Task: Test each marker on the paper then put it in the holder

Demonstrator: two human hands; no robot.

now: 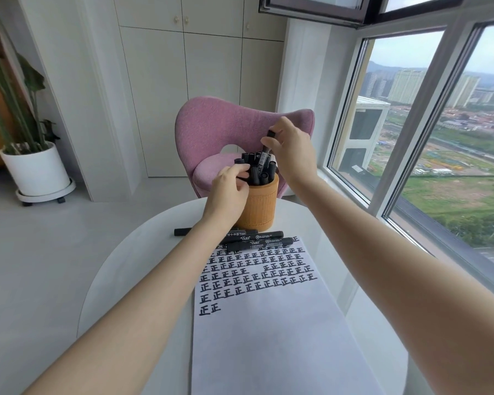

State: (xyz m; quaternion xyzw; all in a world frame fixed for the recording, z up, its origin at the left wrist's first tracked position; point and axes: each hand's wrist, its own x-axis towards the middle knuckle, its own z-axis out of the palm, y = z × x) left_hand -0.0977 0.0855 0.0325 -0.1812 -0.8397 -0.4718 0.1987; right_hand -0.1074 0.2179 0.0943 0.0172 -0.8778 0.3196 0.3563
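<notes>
A tan cylindrical holder [261, 205] stands at the far side of the round table, packed with several black markers [254, 173]. My right hand [293, 149] pinches one black marker [265, 155] upright, its lower end down among the others in the holder. My left hand [230, 185] is at the holder's left rim, its fingers curled around the tops of the markers there. Three more black markers [254, 240] lie flat on the table just in front of the holder, partly under my left forearm. The white paper [268, 323] carries rows of black test characters on its upper half.
The round white table [131, 280] has its edge close on the left and far side. A pink chair [226, 129] stands right behind the holder. A white plant pot [36, 169] sits on the floor at left. Large windows [411, 124] run along the right.
</notes>
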